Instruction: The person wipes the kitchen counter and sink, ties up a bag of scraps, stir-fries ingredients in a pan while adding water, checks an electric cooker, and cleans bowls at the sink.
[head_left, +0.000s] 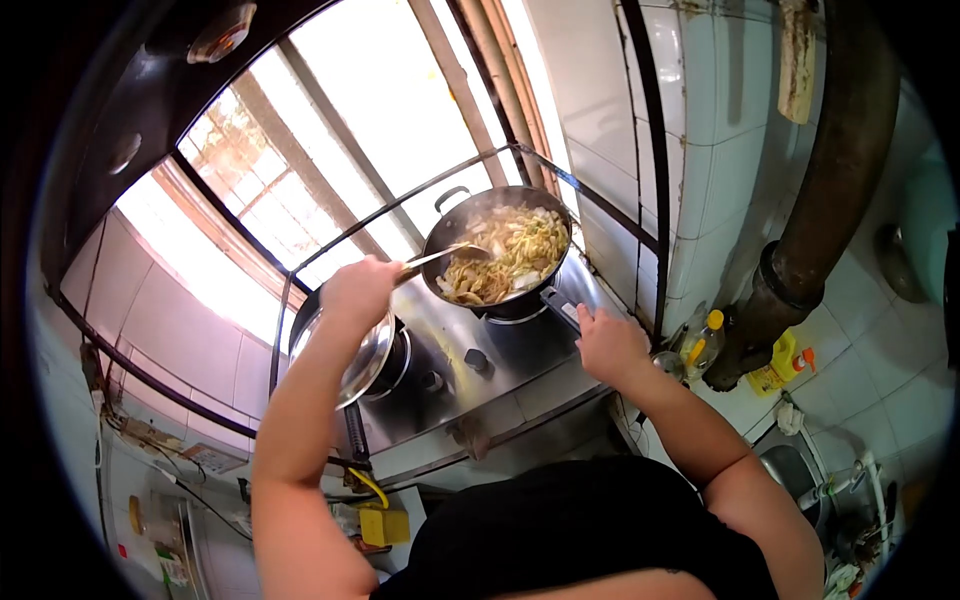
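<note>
A dark wok (432, 243) stands on the right burner, full of steaming noodles (510, 240) mixed with pale chopped vegetables. My left hand (360, 295) is closed around the handle of a metal spatula (432, 258), whose head is partly in the food at the wok's left side. The wok's long handle (562, 306) is gripped in my right hand (612, 347), to the lower right of the pan. Under my left forearm, a second pan with a shiny lid (372, 362) sits on the left burner, partly hidden by the arm.
The steel gas stove (450, 395) has knobs (477, 358) on top. A black metal rail (400, 205) runs behind it, before a bright window. Bottles (706, 340) and a yellow container (775, 370) stand at right near a thick pipe (840, 190). A sink (790, 465) lies lower right.
</note>
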